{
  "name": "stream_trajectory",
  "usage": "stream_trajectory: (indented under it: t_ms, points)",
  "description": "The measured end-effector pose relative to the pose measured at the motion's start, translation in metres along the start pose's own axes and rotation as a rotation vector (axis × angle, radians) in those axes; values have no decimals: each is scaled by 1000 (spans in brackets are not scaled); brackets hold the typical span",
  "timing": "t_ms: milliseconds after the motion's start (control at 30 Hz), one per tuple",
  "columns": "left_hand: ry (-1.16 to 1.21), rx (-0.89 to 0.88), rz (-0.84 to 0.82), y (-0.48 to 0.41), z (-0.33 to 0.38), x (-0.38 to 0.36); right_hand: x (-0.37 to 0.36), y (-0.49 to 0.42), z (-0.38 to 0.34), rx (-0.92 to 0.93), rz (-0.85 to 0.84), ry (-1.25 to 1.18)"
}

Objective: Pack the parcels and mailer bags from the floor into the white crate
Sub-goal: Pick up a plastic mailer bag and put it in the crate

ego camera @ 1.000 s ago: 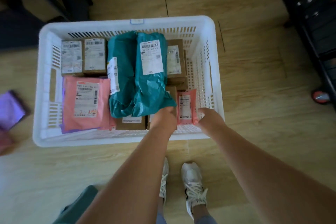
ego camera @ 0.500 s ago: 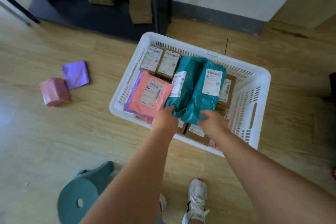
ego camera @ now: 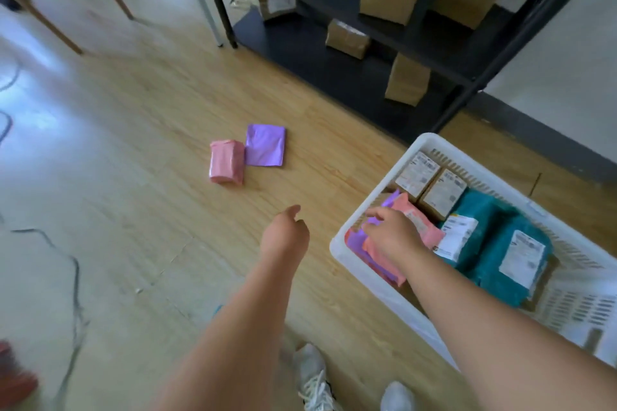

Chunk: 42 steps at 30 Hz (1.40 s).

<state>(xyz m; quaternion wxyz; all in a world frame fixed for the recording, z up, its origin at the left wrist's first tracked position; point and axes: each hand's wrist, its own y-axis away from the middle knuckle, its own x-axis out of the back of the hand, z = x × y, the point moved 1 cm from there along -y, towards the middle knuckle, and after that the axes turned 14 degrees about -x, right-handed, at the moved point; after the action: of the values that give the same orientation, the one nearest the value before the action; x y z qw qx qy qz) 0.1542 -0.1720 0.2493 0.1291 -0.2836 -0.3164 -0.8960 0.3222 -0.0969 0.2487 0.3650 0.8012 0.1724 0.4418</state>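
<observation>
A pink wrapped parcel (ego camera: 226, 162) and a flat purple mailer bag (ego camera: 266, 145) lie side by side on the wooden floor. To the right stands the white crate (ego camera: 467, 157), holding two brown boxes (ego camera: 430, 183), two teal mailer bags (ego camera: 500, 257), and a pink mailer bag (ego camera: 422, 225) on top of a purple one (ego camera: 384, 205). My right hand (ego camera: 390, 237) lies on the crate's pink mailer bag with its fingers curled over the near edge. My left hand (ego camera: 285, 233) hovers over the bare floor between the crate and the floor parcels, fingers loosely apart and holding nothing.
A black shelf rack (ego camera: 484, 77) with brown boxes (ego camera: 405, 80) and teal bags stands behind the crate. Thin cables (ego camera: 75, 277) trail across the floor at the left. Furniture legs (ego camera: 213, 20) stand at the top left. My white shoes (ego camera: 312, 377) are below.
The view has swung left. My left hand has left the crate and moved out over the floor toward the pink and purple parcels. My right hand has shifted from the teal bags onto the pink mailer bag.
</observation>
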Motion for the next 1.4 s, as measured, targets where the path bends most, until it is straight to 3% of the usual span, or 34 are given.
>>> stream_trajectory:
  t_ms: [467,800,1167,1400]
  points:
    - [205,209,175,-111,-70,120,-89,-66,-190,133,-135,230]
    - [247,232,233,-196,-113,177,-143,-117,-292,148,-178,268]
    - [110,223,3,-274,-190,248,-240,-150,-360,-29,-160,118]
    - [54,205,-125,-340,-253,238,-318,-196,-365,-112,-157,16]
